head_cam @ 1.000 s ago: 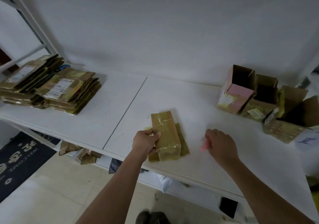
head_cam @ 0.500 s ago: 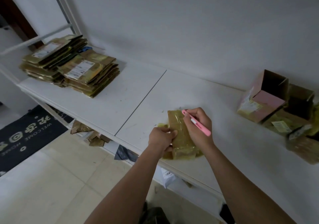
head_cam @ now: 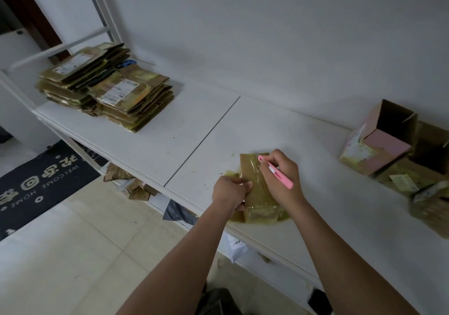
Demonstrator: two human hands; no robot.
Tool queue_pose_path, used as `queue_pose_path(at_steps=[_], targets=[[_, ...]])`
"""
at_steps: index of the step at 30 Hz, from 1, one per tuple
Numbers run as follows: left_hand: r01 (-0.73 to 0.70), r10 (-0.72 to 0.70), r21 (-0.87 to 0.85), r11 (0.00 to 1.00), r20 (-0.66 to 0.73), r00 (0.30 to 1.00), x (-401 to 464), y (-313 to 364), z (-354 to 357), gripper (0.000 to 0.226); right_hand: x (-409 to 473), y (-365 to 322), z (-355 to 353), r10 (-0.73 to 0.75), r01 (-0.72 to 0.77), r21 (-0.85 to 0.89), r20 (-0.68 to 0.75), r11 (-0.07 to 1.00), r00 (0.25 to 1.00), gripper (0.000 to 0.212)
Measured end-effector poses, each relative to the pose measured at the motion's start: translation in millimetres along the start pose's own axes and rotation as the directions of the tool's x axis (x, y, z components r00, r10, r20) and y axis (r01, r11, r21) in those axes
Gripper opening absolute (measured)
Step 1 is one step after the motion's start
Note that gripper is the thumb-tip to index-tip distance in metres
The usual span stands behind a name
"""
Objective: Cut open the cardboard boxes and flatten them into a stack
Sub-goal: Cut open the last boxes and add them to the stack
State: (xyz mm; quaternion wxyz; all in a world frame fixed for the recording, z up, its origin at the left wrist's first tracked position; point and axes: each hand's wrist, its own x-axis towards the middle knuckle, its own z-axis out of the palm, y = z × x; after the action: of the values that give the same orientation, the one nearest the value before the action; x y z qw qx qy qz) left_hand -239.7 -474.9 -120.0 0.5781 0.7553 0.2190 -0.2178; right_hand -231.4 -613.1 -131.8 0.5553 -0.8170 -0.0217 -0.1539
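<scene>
A small taped cardboard box (head_cam: 256, 188) lies on the white table (head_cam: 150, 142) near its front edge, with loose flaps spread under it. My left hand (head_cam: 229, 191) grips the box's left side. My right hand (head_cam: 283, 178) holds a pink cutter (head_cam: 277, 172) like a pen, its tip on the far end of the box's top. Two stacks of flattened boxes (head_cam: 107, 85) sit at the table's far left. Open, uncut boxes (head_cam: 379, 140) are grouped at the right by the wall.
A white wall runs behind the table. A lower shelf holds cardboard scraps (head_cam: 131, 183) and bags. A dark welcome mat (head_cam: 36, 181) lies on the tiled floor at left. A white metal frame (head_cam: 60, 47) stands beside the stacks.
My right hand picked up the pink cutter from the table and brought it onto the box's far end. My left hand kept its grip. The view shifted left.
</scene>
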Motion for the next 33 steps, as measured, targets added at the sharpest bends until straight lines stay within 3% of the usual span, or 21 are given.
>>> queue_pose_path(at_steps=[13, 28, 31, 33], targets=[[-0.016, 0.016, 0.024, 1.000, -0.004, 1.000, -4.3, 2.6, 1.9, 0.030, -20.3, -6.4, -17.4, 0.027, -0.017, -0.063, 0.151, 0.998, 0.988, 0.028], [-0.036, 0.037, 0.042, 0.998, -0.031, 0.999, -3.6, 0.3, 2.1, 0.029, -85.5, -20.1, -29.5, 0.088, -0.084, -0.033, 0.155, 0.996, 0.984, 0.023], [-0.011, 0.011, -0.037, 0.999, -0.001, 1.000, -4.3, 0.8, 1.4, 0.043, -102.3, -21.8, -29.3, 0.111, -0.099, -0.081, 0.174, 0.992, 0.978, 0.027], [-0.009, 0.009, -0.053, 0.999, -0.013, 1.000, -4.5, 2.1, 2.2, 0.054, -111.7, -23.8, -34.2, 0.104, -0.102, -0.020, 0.145, 0.995, 0.984, 0.025]])
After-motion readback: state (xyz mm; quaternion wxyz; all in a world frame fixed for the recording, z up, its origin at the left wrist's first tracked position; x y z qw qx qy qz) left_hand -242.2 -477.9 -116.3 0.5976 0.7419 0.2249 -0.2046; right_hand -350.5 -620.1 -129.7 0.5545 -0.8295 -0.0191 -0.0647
